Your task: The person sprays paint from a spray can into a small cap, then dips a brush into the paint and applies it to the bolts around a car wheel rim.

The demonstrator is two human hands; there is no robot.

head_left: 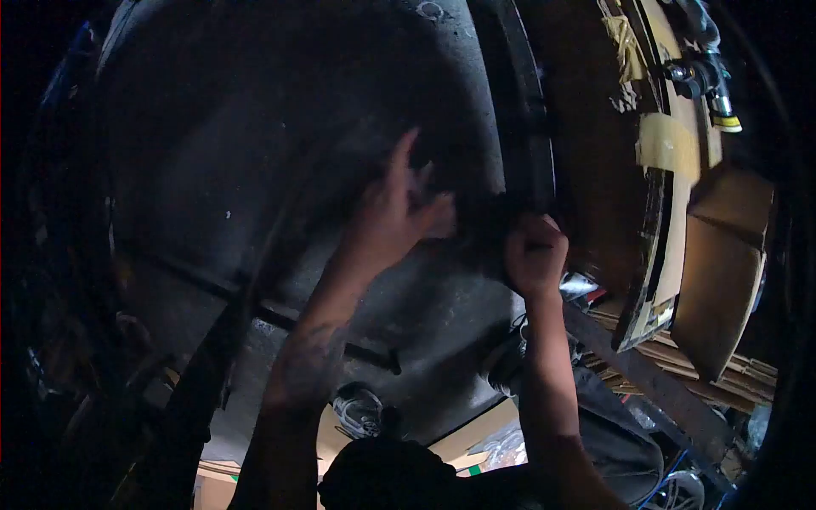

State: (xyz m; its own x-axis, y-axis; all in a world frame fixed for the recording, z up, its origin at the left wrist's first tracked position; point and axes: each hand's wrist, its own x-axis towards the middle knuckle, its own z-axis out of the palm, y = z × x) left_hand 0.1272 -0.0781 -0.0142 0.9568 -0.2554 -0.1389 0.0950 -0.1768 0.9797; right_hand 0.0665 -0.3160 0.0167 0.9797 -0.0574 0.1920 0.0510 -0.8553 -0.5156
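My left hand (395,212) is over the dark floor in the middle of the view, slightly smeared by motion. Its index finger stretches forward and the thumb sticks out to the right, apart from each other; I see nothing held in it. To the right, my right hand (537,252) is curled into a fist beside the lower end of a long dark bar (531,102). Whatever is inside that fist, if anything, is hidden. Shadow hides whether the fist touches the bar.
Worn cardboard (667,195) with tape stands at the right, a folded carton flap (718,272) beside it. A valve-like metal fitting (705,76) hangs at upper right. Stacked cardboard sheets (688,361) lie lower right behind a metal beam (646,382). A shoe (359,410) shows below.
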